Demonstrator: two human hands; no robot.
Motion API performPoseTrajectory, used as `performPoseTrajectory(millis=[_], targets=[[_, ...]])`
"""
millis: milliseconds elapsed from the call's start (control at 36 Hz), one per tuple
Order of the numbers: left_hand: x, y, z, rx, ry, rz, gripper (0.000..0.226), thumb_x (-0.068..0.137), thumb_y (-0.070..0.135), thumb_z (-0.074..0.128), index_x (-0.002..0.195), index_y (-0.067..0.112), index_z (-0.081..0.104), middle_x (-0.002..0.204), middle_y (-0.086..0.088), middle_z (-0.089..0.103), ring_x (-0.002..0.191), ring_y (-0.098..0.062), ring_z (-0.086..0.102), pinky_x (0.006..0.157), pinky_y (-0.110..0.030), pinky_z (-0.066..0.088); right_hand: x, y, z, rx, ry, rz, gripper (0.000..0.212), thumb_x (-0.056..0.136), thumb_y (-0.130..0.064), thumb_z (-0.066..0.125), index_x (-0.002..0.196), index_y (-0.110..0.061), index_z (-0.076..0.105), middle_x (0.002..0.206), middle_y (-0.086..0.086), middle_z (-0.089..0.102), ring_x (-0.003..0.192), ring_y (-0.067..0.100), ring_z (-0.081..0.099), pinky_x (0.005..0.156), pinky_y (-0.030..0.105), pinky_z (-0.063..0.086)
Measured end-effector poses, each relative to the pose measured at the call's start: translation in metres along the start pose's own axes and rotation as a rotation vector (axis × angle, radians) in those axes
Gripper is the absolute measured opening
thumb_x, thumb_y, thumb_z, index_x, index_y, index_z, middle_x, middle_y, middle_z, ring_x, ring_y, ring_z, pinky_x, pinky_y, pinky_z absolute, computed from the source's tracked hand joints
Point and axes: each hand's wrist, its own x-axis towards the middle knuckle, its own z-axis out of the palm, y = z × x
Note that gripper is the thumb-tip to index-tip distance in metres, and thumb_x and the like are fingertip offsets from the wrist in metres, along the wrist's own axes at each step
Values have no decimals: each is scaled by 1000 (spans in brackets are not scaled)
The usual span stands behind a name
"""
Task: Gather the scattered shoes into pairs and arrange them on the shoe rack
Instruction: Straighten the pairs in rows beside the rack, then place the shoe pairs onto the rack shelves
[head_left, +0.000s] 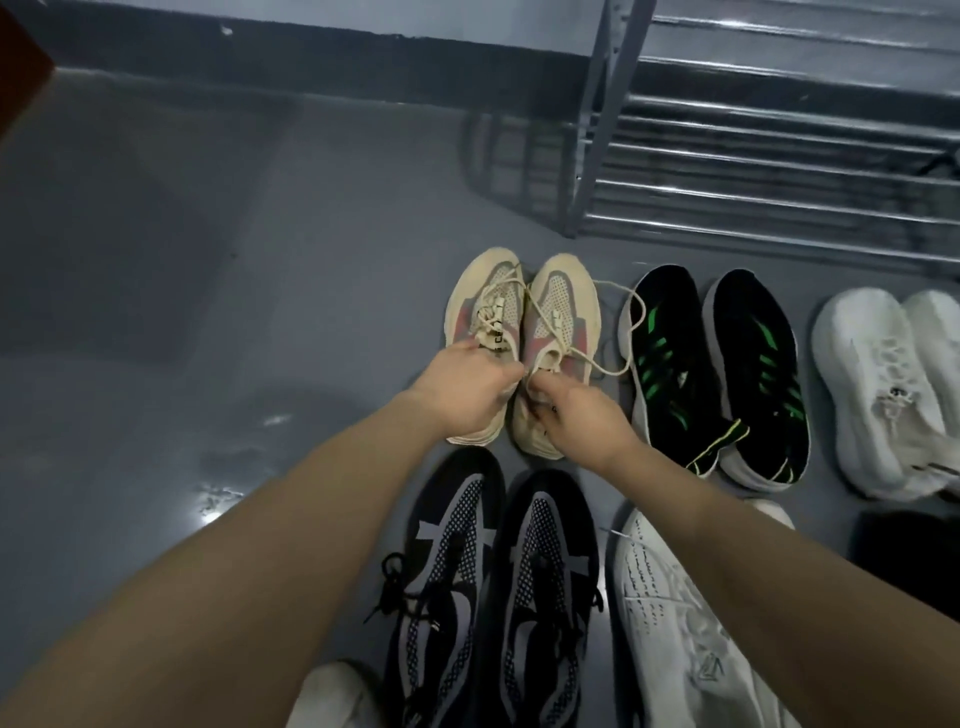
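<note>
Status: pairing is largely done; racking has not begun.

1. The beige pair (522, 332) stands side by side on the grey floor (208, 260), toes toward the shoe rack (779, 171).
2. The left hand (467, 395) curls over the heel opening of the left beige shoe. The right hand (576, 426) curls at the collar of the right one. Both appear to grip the shoes, though the fingertips are hidden.
3. A loose lace (623, 332) trails from the beige pair onto the black-and-green pair (722, 374).
4. Also paired on the floor: a white pair (893, 384) and a black-and-grey pair (498, 587). A white shoe (685, 634) lies near; its mate cannot be confirmed.
5. The visible rack bars hold 0 shoes. Remaining work, as judged: lift each pair onto the rack.
</note>
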Motion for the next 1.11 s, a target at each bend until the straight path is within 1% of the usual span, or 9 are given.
performPoseTrajectory(millis=[56, 139, 250, 306, 389, 472, 583, 861, 1111], targets=[[-2, 3, 6, -10, -17, -6, 13, 89, 18, 48, 101, 14, 51, 102, -5, 61, 99, -24, 57, 97, -31, 34, -2, -2, -4, -66, -50, -11, 27, 94, -22, 42, 121, -19, 46, 118, 6, 57, 102, 33, 58, 72, 37, 42], [-8, 6, 12, -13, -63, -40, 26, 83, 25, 56, 105, 17, 46, 107, -2, 58, 105, -21, 53, 96, -31, 32, -5, -1, -8, -178, -73, -41, 29, 97, -31, 39, 123, -20, 42, 119, 4, 54, 103, 32, 58, 68, 34, 39], [-9, 12, 11, 5, -145, -81, 44, 80, 27, 61, 117, 14, 40, 116, -2, 55, 111, -21, 50, 94, -34, 35, -13, -1, -10, -224, -151, -54, 49, 86, -41, 55, 124, -17, 38, 123, 6, 45, 113, 31, 49, 77, 36, 42], [-7, 17, 8, 32, -160, -107, 43, 82, 21, 59, 119, 13, 39, 116, -4, 55, 110, -22, 50, 84, -34, 40, -16, -3, -11, -233, -168, -32, 56, 81, -38, 62, 125, -16, 35, 125, 6, 40, 115, 32, 45, 80, 40, 44], [-5, 22, 3, 78, -171, -128, 36, 86, 12, 53, 119, 11, 38, 114, -6, 57, 106, -24, 52, 69, -33, 38, -18, -5, -13, -285, -152, -6, 57, 80, -26, 67, 124, -13, 33, 125, 9, 37, 116, 31, 41, 73, 36, 40], [-6, 22, 0, 82, -173, -126, 36, 86, 8, 52, 120, 10, 39, 112, -8, 58, 103, -27, 55, 68, -34, 37, -18, -8, -19, -321, -137, -21, 56, 78, -18, 68, 121, -11, 34, 123, 11, 38, 116, 30, 38, 71, 34, 41], [-7, 26, -11, 170, -98, -103, 35, 88, 11, 52, 121, 11, 41, 114, -7, 57, 107, -25, 53, 74, -36, 43, -24, -9, -37, -317, -90, -12, 53, 75, -13, 64, 120, -9, 35, 122, 12, 40, 116, 31, 38, 69, 35, 39], [0, 61, -50, 237, 84, -15, 40, 88, 24, 57, 123, 14, 41, 122, -3, 51, 114, -23, 50, 79, -35, 45, -57, 6, -96, -394, 20, 48, 51, 76, -24, 64, 120, -12, 40, 118, 9, 43, 111, 28, 41, 62, 32, 37], [33, 86, -90, 213, 117, 106, 41, 90, 25, 52, 127, 16, 39, 126, 0, 43, 119, -19, 41, 67, -32, 43, -74, 37, -133, -332, 116, 178, 48, 76, -25, 62, 116, -12, 41, 119, 12, 41, 119, 33, 37, 64, 36, 46]])
